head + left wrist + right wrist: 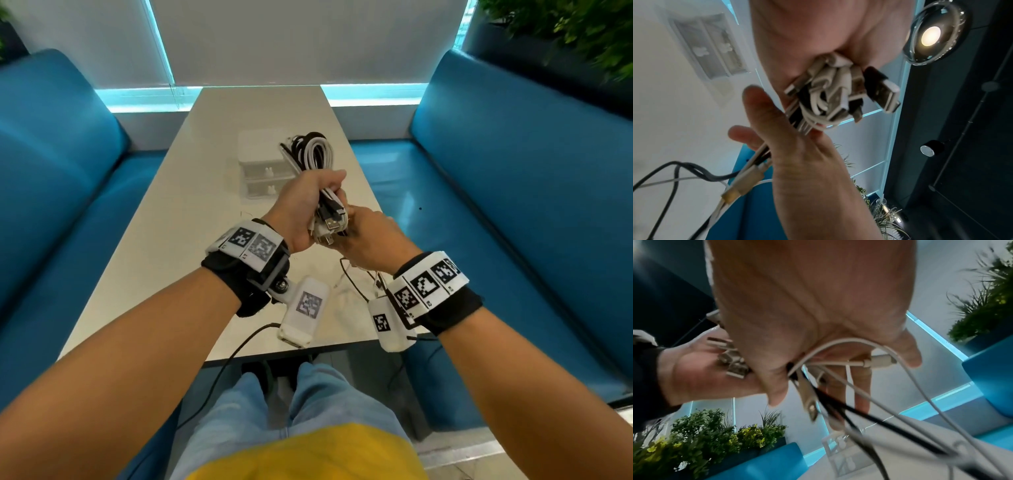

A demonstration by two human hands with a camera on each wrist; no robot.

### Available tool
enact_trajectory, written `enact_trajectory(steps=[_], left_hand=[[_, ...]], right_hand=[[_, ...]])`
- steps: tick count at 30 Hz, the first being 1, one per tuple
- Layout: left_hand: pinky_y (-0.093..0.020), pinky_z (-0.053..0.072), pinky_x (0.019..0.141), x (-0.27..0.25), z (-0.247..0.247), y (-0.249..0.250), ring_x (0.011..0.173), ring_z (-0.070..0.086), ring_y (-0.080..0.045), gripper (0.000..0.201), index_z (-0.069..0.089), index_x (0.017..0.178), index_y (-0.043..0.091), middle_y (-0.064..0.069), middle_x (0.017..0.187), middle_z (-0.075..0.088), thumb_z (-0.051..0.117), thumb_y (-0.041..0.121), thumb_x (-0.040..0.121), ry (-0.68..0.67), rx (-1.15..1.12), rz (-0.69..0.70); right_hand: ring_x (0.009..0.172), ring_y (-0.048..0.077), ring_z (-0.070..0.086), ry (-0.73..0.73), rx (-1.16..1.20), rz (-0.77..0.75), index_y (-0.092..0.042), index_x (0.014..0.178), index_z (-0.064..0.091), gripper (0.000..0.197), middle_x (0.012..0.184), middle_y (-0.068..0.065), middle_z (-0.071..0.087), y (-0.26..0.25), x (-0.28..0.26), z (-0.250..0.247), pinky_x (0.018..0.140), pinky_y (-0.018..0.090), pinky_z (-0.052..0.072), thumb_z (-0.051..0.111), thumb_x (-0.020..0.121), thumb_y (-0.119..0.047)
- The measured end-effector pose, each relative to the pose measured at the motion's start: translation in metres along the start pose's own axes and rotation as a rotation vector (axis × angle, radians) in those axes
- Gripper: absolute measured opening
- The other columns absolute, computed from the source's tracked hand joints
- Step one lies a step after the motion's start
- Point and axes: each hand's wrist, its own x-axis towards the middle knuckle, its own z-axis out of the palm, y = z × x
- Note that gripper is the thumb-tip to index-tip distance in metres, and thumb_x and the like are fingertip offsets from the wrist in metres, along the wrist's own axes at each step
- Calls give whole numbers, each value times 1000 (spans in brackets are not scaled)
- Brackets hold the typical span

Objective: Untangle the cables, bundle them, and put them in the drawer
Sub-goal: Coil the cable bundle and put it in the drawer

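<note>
White and black cables (313, 152), looped into one bundle, are clamped in the left hand (301, 214), fingers wrapped round the middle of the bunch, held up above the table (191, 192). The loops stand up past the fist; a cluster of USB plugs (840, 95) pokes out of its near side. The right hand (371, 240) is right against them, fingers curled round the loose tails (859, 363) that trail down toward the tabletop, a white connector lying across its fingers (863, 376). Both hands are touching at the plug end. Behind the bundle, on the table, sits the small clear drawer unit (263, 171), two drawers stacked, both shut. Blue bench seats (513, 178) run along either side, green plants (565, 31) at the far right corner.
</note>
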Motion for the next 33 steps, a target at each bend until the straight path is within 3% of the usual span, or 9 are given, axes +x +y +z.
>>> enact_trajectory(steps=[3, 6, 8, 10, 14, 19, 26, 31, 33], left_hand=[[-34, 53, 82, -3, 2, 7, 74, 66, -24, 32, 54, 63, 10, -5, 63, 61, 52, 16, 94, -37, -20, 17], [-38, 47, 99, -4, 1, 8, 101, 68, -23, 28, 61, 72, 10, -7, 89, 74, 51, 19, 96, -58, 56, 53], [-39, 46, 99, -6, 1, 9, 103, 68, -20, 23, 56, 77, 12, -4, 98, 74, 49, 21, 98, -89, 83, 34], [-38, 52, 92, -6, 0, 9, 87, 71, -21, 25, 54, 76, 13, -3, 83, 72, 49, 23, 98, -110, 49, -4], [-29, 52, 58, -4, -4, 8, 50, 51, -16, 24, 50, 74, 12, 0, 56, 50, 55, 22, 95, 46, 3, -37], [-30, 51, 54, 4, -10, 9, 55, 60, -22, 19, 55, 77, 10, -4, 62, 55, 61, 22, 92, 265, 459, 172], [-36, 54, 69, 7, -23, 16, 69, 63, -23, 19, 59, 91, 9, -5, 72, 61, 61, 28, 91, 198, 791, 62], [-28, 49, 60, -5, -29, 17, 61, 55, -16, 28, 57, 83, 14, -1, 68, 57, 60, 41, 90, 33, 807, -60], [-29, 51, 62, -8, -30, 15, 67, 59, -20, 46, 60, 90, 12, -6, 74, 61, 58, 58, 86, -58, 726, -126]], right_hand=[[82, 18, 64, -66, 224, -66, -18, 85, 58, 29, 81, -2, 71, -3, -5, 3, 84, 41, 50, 43, 96, -40], [50, 10, 60, -106, 536, -106, -15, 71, 49, 34, 50, -4, 61, -8, -14, 11, 66, 34, 53, 35, 102, -22], [37, 14, 46, -134, 674, -84, -14, 66, 41, 38, 39, -8, 43, -10, -20, 14, 56, 32, 53, 31, 103, -17], [34, 9, 34, -206, 763, -40, -14, 65, 38, 38, 43, -6, 34, -11, -23, 14, 52, 33, 53, 34, 103, -19], [42, 6, 40, -286, 549, -89, -16, 71, 43, 32, 58, 0, 38, -1, -24, 1, 55, 31, 56, 49, 99, -31], [65, 19, 58, -163, -21, -174, -16, 85, 58, 29, 77, 3, 60, -4, -15, -23, 60, 35, 50, 52, 95, -43], [76, 21, 56, -42, -308, -289, -28, 86, 67, 26, 75, -3, 60, -14, -8, -45, 59, 29, 34, 60, 85, -53], [68, 11, 59, -68, -46, -366, -27, 71, 68, 20, 72, -5, 67, -21, -6, -60, 57, 21, 40, 81, 70, -41], [68, 7, 59, -73, 42, -376, -26, 71, 69, 18, 72, -7, 67, -22, -6, -61, 58, 17, 40, 84, 67, -35]])
